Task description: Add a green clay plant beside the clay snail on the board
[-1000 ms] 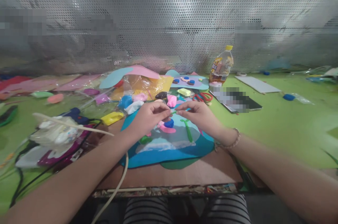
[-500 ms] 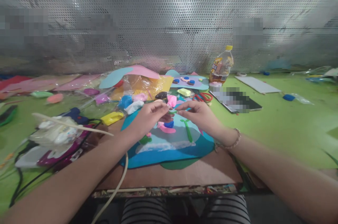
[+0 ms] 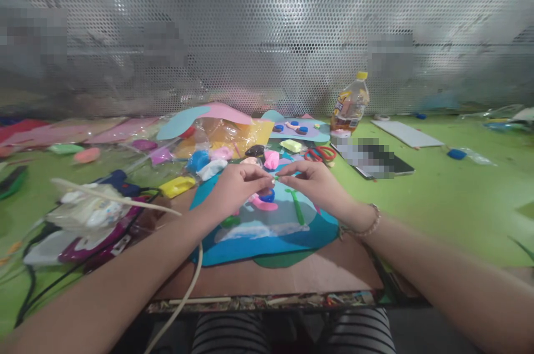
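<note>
A small bit of green clay is pinched between the fingertips of my left hand and my right hand. Both hands hover close together above a blue craft sheet. On that sheet lie a green clay stem with leaves, a pink curved clay shape beside a blue clay piece, and a white clay strip. A green clay lump at the sheet's left is partly hidden by my left wrist.
Bagged clay, such as a yellow pack, lies behind and left. Red-handled scissors, a bottle and a dark tablet-like slab stand or lie right. A pale cord crosses by my left forearm. Perforated metal rises behind.
My left fingertips have moved slightly right and down, closer to my right fingertips. Less of the green clay shows between them. My right hand has barely moved.
</note>
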A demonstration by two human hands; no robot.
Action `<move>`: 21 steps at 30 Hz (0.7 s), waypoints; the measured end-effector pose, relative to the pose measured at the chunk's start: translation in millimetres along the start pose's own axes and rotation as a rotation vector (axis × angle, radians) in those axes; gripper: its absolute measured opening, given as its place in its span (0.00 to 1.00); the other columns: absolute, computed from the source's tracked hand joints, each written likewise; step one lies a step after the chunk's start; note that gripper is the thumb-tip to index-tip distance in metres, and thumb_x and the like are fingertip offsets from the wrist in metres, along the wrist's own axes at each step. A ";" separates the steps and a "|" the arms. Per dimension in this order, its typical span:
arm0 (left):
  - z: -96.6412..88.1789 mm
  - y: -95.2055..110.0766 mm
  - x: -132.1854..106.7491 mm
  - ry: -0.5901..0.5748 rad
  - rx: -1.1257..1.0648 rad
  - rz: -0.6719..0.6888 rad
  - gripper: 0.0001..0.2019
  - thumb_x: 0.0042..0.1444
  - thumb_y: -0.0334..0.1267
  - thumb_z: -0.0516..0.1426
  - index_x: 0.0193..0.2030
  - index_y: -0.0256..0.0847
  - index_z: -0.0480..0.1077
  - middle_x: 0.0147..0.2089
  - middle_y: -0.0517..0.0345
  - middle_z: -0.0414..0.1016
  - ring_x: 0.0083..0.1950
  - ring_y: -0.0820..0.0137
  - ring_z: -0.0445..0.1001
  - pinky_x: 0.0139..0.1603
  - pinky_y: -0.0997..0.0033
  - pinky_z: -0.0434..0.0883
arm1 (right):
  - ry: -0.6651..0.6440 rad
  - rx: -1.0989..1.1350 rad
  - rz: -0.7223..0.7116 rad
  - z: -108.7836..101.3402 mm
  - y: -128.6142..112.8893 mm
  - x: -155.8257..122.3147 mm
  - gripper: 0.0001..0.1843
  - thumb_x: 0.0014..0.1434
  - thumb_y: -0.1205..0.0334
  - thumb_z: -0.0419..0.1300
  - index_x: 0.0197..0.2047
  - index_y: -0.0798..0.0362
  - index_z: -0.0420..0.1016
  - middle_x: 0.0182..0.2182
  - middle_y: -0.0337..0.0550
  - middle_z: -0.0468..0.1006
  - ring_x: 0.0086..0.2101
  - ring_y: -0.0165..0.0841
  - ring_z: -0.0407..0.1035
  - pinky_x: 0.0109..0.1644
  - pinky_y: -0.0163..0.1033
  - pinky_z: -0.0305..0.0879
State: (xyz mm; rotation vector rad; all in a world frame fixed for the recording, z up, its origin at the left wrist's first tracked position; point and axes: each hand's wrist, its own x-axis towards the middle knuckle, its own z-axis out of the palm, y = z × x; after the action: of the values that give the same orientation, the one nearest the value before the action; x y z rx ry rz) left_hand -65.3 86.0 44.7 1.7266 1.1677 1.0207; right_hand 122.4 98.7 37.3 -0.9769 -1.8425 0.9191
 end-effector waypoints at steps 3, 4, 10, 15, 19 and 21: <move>-0.3 -0.8 -0.2 -0.003 -0.015 -0.009 0.06 0.48 0.38 0.62 0.29 0.38 0.75 0.23 0.59 0.75 0.27 0.73 0.74 0.29 0.76 0.72 | 0.004 -0.008 -0.001 0.0 -2.5 -0.5 0.05 0.51 0.62 0.61 0.32 0.54 0.76 0.32 0.42 0.78 0.30 0.29 0.69 0.34 0.37 0.64; -0.3 -1.2 -0.1 -0.001 -0.022 -0.014 0.06 0.48 0.38 0.62 0.29 0.38 0.75 0.24 0.59 0.75 0.27 0.73 0.74 0.29 0.76 0.72 | 0.005 -0.013 -0.002 0.0 -3.1 -0.5 0.05 0.51 0.62 0.61 0.32 0.54 0.76 0.32 0.41 0.78 0.30 0.28 0.68 0.33 0.36 0.64; 0.5 -5.6 2.0 0.007 -0.002 -0.003 0.10 0.45 0.38 0.63 0.35 0.37 0.75 0.28 0.57 0.77 0.30 0.71 0.75 0.32 0.73 0.72 | 0.021 -0.032 -0.010 0.8 -1.3 -0.4 0.06 0.51 0.60 0.61 0.32 0.54 0.76 0.31 0.41 0.77 0.24 0.25 0.64 0.29 0.34 0.62; 2.2 -3.9 2.1 0.035 0.030 0.023 0.10 0.43 0.37 0.64 0.33 0.37 0.74 0.29 0.57 0.76 0.31 0.70 0.75 0.31 0.73 0.72 | 0.026 -0.053 -0.016 2.1 -0.9 -1.5 0.06 0.51 0.61 0.61 0.31 0.54 0.77 0.29 0.39 0.76 0.21 0.22 0.58 0.25 0.33 0.58; 3.2 0.7 0.2 0.031 0.060 0.016 0.06 0.46 0.38 0.62 0.30 0.37 0.74 0.26 0.59 0.75 0.29 0.71 0.74 0.30 0.75 0.71 | 0.016 -0.064 -0.015 2.1 -1.7 -2.1 0.06 0.51 0.61 0.62 0.32 0.54 0.77 0.30 0.40 0.76 0.20 0.22 0.57 0.24 0.33 0.57; 3.3 1.5 -0.3 0.036 0.073 0.020 0.07 0.47 0.38 0.61 0.30 0.38 0.74 0.26 0.58 0.75 0.29 0.71 0.74 0.30 0.75 0.71 | 0.007 -0.078 -0.018 1.8 -1.6 -2.2 0.07 0.51 0.60 0.62 0.32 0.54 0.77 0.29 0.39 0.75 0.20 0.22 0.56 0.23 0.32 0.56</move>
State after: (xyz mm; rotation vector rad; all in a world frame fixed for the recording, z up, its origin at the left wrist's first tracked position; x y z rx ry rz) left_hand -61.9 84.8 44.9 1.7868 1.2266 1.0361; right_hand 121.1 95.7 37.2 -1.0081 -1.8900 0.8370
